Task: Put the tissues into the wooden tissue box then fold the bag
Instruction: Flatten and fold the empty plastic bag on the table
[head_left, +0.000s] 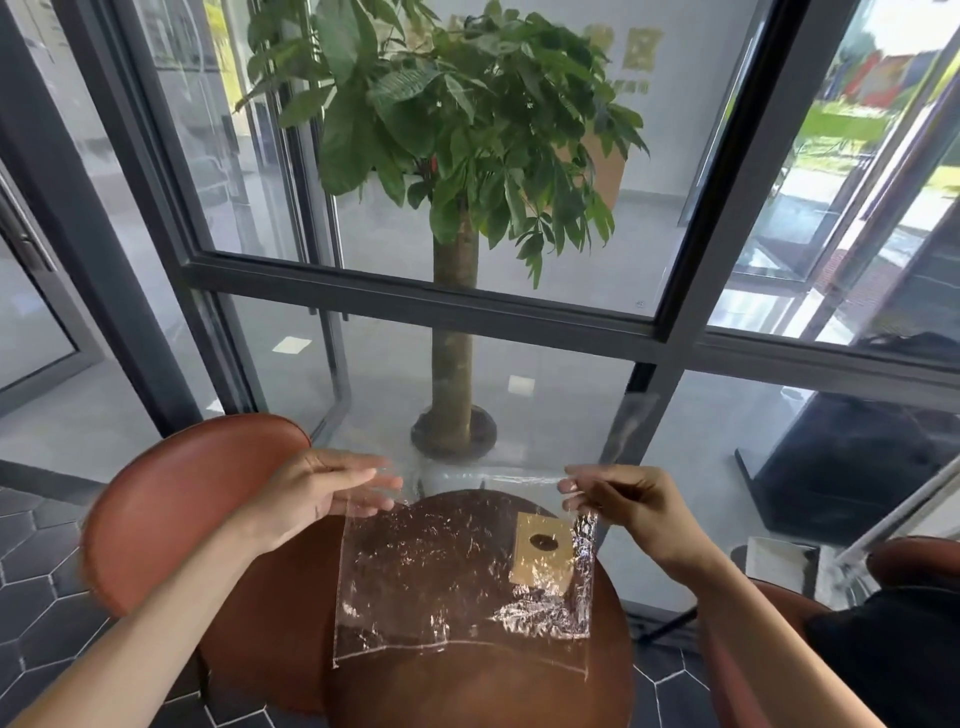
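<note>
Only the two arms of the person are visible, and they enter from the bottom corners. Both forearms are bare up to the edge of the picture; no sleeve covers them. The left hand (317, 491) wears no glove, ring or bracelet that I can see, and its wrist carries no watch. The right hand (621, 501) is bare in the same way, also without watch or band. The fingernails look short and plain, but the picture is not sharp enough to say more.
</note>
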